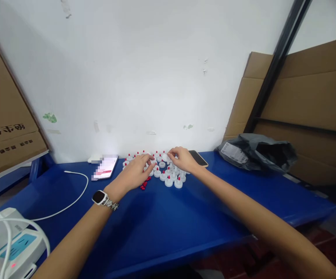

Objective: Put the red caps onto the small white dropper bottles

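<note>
Your right hand (184, 158) has thumb and forefinger drawn nearly together at a white cap, though whether they grip it you can't tell from here; your left hand (137, 170) is curved, thumb and forefinger parted over the cluster, and whatever it may hold is hidden. The step in hand looks like fingertip work on single caps, probably with the loose red pieces, and the next move calls for a light, exact pinch that doesn't knock the neighbours. Nearest, at about eleven o'clock on the blue table (162, 217), the small red pieces (143, 186) lie in a little heap below your left fingers. Just beyond, at twelve, the white caps (168, 181) sit crowded: round, stepped bases narrowing upward, mostly red-tipped; a few beside your right hand seem to show no red, but they're too small to be sure. Farther back, a dark phone (198, 158) lies at one o'clock.
</note>
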`<state>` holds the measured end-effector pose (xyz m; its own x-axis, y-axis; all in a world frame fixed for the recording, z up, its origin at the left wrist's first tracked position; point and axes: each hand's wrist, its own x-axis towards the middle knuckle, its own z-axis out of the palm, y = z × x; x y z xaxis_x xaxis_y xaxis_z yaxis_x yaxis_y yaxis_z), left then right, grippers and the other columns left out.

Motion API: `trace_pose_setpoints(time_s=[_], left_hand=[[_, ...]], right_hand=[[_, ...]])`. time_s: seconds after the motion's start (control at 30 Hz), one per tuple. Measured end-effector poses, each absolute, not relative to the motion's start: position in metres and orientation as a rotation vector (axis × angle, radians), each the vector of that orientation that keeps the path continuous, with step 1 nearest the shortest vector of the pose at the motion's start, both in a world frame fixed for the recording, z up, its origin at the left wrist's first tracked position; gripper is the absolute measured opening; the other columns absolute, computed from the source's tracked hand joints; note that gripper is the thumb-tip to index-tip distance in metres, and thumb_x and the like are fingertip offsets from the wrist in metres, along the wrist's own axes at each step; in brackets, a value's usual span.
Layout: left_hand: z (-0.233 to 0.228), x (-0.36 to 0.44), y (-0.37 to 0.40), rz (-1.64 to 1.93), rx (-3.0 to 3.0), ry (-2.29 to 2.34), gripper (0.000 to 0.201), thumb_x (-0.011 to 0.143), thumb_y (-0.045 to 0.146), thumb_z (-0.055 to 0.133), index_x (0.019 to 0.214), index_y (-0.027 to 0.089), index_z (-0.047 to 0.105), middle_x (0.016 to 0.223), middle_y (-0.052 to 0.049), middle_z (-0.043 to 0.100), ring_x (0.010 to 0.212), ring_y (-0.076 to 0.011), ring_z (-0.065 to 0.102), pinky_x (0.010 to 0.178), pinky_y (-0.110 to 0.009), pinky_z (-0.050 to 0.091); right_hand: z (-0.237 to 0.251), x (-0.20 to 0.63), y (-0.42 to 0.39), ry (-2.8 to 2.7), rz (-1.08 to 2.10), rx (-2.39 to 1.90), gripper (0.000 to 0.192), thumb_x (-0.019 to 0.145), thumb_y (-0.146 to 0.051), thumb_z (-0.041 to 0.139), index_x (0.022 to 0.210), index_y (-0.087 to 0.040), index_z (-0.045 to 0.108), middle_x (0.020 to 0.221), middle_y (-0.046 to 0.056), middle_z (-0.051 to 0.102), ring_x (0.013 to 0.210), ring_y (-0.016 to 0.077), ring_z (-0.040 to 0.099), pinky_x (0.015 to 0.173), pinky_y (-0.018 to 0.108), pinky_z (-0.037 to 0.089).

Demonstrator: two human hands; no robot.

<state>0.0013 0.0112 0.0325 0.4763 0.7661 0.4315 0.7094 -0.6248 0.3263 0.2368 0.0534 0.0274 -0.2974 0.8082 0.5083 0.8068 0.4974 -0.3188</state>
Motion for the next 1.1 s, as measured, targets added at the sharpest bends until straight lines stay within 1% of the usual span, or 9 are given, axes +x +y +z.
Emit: trace_pose_setpoints(time_s=[0.17,0.3,0.4,0.47,0.53,0.63,0.83,1.0,1.1], left_hand=[[0.011,0.004,0.012,0.951,2.615,1.298,0.027,0.098,0.037,0.040,0.103,0.022,0.061,0.104,-0.006,0.065,0.101,-0.0247,0.059,0.091,-0.043,0.046],[0.000,-0.005,0.011,0.941,2.609,1.309,0.027,0.098,0.037,0.040,0.102,0.022,0.062,0.103,-0.006,0.064,0.101,-0.0247,0.058,0.092,-0.044,0.045],[0.000,-0.009,0.011,0.904,2.591,1.324,0.027,0.098,0.038,0.040,0.102,0.021,0.062,0.104,-0.006,0.064,0.102,-0.0248,0.057,0.093,-0.044,0.045],[0.001,-0.010,0.010,0.884,2.582,1.338,0.027,0.098,0.038,0.041,0.102,0.021,0.062,0.103,-0.006,0.065,0.102,-0.0248,0.057,0.092,-0.043,0.044],[0.002,-0.010,0.010,0.874,2.574,1.350,0.027,0.098,0.038,0.041,0.101,0.021,0.061,0.103,-0.006,0.065,0.101,-0.0245,0.057,0.091,-0.043,0.044],[0.003,-0.009,0.008,0.879,2.571,1.337,0.027,0.098,0.038,0.040,0.099,0.021,0.061,0.101,-0.006,0.065,0.100,-0.0241,0.057,0.090,-0.042,0.044],[0.002,0.001,0.002,0.906,2.583,1.252,0.025,0.097,0.037,0.043,0.099,0.022,0.062,0.101,-0.005,0.065,0.100,-0.0238,0.057,0.090,-0.041,0.044],[-0.002,0.014,-0.004,0.916,2.623,1.160,0.025,0.098,0.037,0.043,0.101,0.022,0.062,0.103,-0.005,0.064,0.100,-0.0230,0.056,0.092,-0.041,0.044],[-0.002,0.018,-0.006,0.913,2.638,1.141,0.025,0.098,0.036,0.043,0.100,0.022,0.062,0.102,-0.006,0.063,0.099,-0.0229,0.057,0.091,-0.041,0.044]], right_hand=[[0.019,0.225,0.064,-2.331,-0.056,-1.337,0.025,0.092,-0.030,0.049,0.084,-0.020,0.071,0.085,0.005,0.070,0.088,0.0209,0.057,0.081,0.032,0.032],[0.014,0.216,0.071,-2.456,-0.068,-1.396,0.025,0.089,-0.030,0.052,0.075,-0.019,0.069,0.078,0.006,0.069,0.089,0.0238,0.057,0.083,0.036,0.029],[0.011,0.214,0.076,-2.483,-0.060,-1.426,0.030,0.091,-0.032,0.050,0.072,-0.018,0.067,0.075,0.006,0.069,0.088,0.0238,0.057,0.083,0.037,0.027],[0.010,0.214,0.076,-2.467,-0.048,-1.426,0.033,0.093,-0.035,0.048,0.074,-0.018,0.068,0.075,0.006,0.069,0.087,0.0231,0.057,0.083,0.037,0.027],[0.011,0.218,0.072,-2.422,-0.019,-1.424,0.033,0.094,-0.039,0.047,0.080,-0.019,0.070,0.076,0.005,0.069,0.085,0.0219,0.057,0.082,0.036,0.027],[0.013,0.227,0.058,-2.297,0.033,-1.406,0.031,0.096,-0.037,0.045,0.090,-0.021,0.070,0.078,0.003,0.069,0.084,0.0203,0.057,0.083,0.035,0.027],[0.006,0.247,0.011,-2.153,0.088,-1.277,0.019,0.093,-0.033,0.052,0.089,-0.020,0.066,0.078,0.001,0.067,0.083,0.0187,0.056,0.084,0.034,0.029],[0.000,0.252,-0.019,-2.179,0.118,-1.255,0.015,0.089,-0.034,0.059,0.093,-0.021,0.064,0.071,-0.001,0.063,0.081,0.0177,0.056,0.084,0.033,0.030],[-0.001,0.254,-0.022,-2.173,0.144,-1.288,0.014,0.088,-0.032,0.060,0.095,-0.021,0.063,0.071,-0.002,0.064,0.080,0.0171,0.056,0.083,0.033,0.030]])
